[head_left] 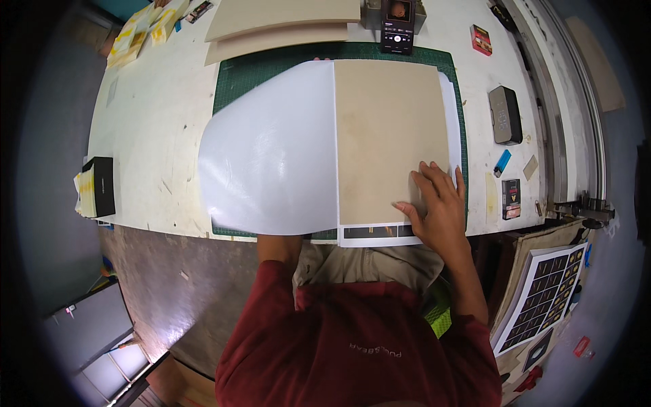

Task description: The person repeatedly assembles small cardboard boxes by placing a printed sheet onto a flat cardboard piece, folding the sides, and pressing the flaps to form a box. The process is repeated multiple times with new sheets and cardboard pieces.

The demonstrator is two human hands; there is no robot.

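A beige cardboard sheet (390, 136) lies on a stack of white paper (446, 95) on a green cutting mat (234, 85). To its left a glossy white sheet (268, 156) is folded outward and bulges upward. My right hand (437, 207) rests open on the cardboard's lower right, its fingers spread near the right edge. My left forearm (279, 249) passes beneath the white sheet, which covers nearly all of my left hand (323, 59); only fingertips show at the far edge. A printed page strip (376, 233) with dark pictures sticks out below the cardboard.
Large beige boards (285, 20) lie beyond the mat, beside a propped phone (397, 27). On the right are a digital clock (506, 115), a blue lighter (502, 163) and small boxes. A black box (103, 186) stands at left. Printed sheets (539, 298) hang past the table's right front.
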